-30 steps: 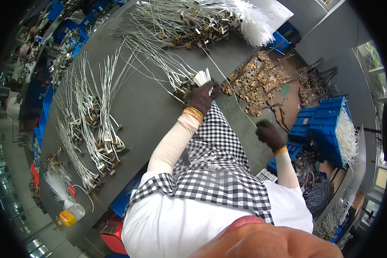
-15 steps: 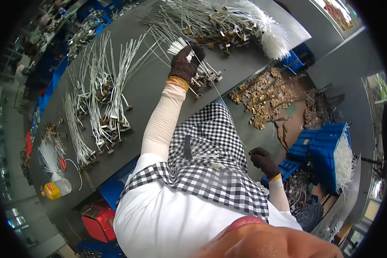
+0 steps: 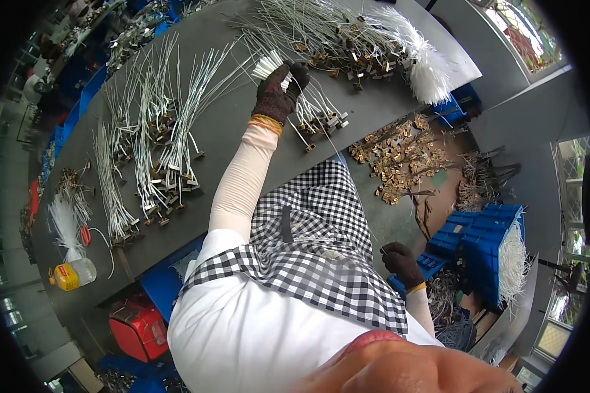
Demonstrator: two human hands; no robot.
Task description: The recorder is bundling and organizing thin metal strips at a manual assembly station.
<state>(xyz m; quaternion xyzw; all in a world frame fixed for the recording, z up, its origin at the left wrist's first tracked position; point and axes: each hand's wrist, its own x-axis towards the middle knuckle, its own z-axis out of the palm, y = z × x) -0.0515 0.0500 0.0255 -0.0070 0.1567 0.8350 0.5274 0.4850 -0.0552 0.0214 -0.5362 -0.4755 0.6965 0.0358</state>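
Left hand grips white wire bundle far out over surface, wires pointing far-left. Right hand closed, low, well apart.

Two gloved hands show: the left hand and the right hand. The left one grips one bundle of white wires. One yellow bottle stands on the one long grey table. Loose white wires lie there in several spread heaps (too many to count singly). One red box sits below, and one stack of blue crates beside one pile of brass clips.
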